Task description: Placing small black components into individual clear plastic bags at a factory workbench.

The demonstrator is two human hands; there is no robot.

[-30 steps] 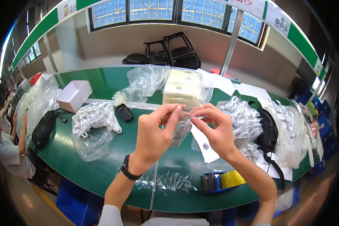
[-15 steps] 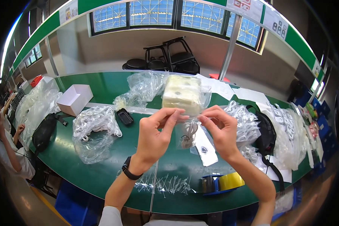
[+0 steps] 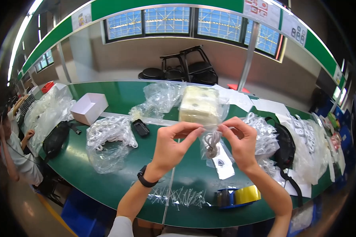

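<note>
Small clear bag [image 3: 204, 153] with a coiled pale cable [image 3: 213, 143] inside, centre of frame, held up over the bench [image 3: 77, 158]. Left hand [image 3: 171, 145]: thumb and forefinger pinched at bag's upper left. Right hand [image 3: 242, 147]: same pinch, upper right. White card [image 3: 224, 166] lies behind and below it in view. Judging handling: light; film thin, soft, likely slippery and easily creased; cable bendy, not fragile-looking. Best hold: fingertip pinch at both top corners, cable weight hanging low; avoid squeezing the coil.
</note>
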